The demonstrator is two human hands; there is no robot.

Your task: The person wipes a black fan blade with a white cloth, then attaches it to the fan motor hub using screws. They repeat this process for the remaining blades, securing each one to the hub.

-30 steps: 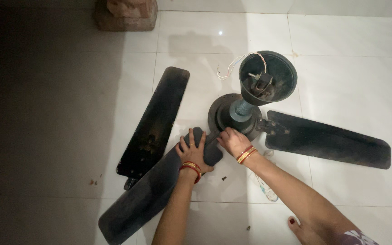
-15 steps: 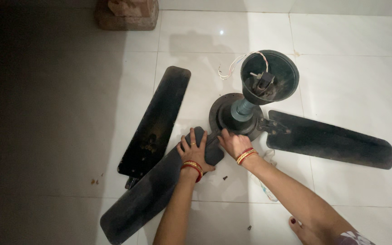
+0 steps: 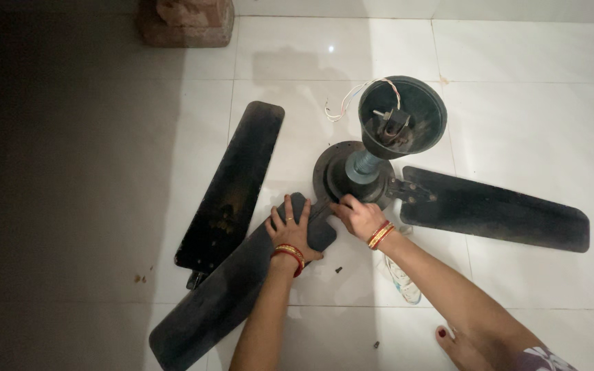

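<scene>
— Three blades; which one am I on?

— Yours is the near blade (image 3: 235, 285). My left hand (image 3: 290, 230) lies flat and open on its inner end, just left of the motor hub (image 3: 342, 180). Its long axis runs from the hub down-left toward me.

— And my right hand (image 3: 355, 216)?

— Fingers curled at the hub's near rim; I cannot tell what they grip. A loose blade (image 3: 232, 185) lies left of the hub, an attached blade (image 3: 496, 216) points right. No labels are visible.

Glossy white floor tiles (image 3: 531, 103), left side shadowed, brick block (image 3: 185, 20) beyond.
</scene>
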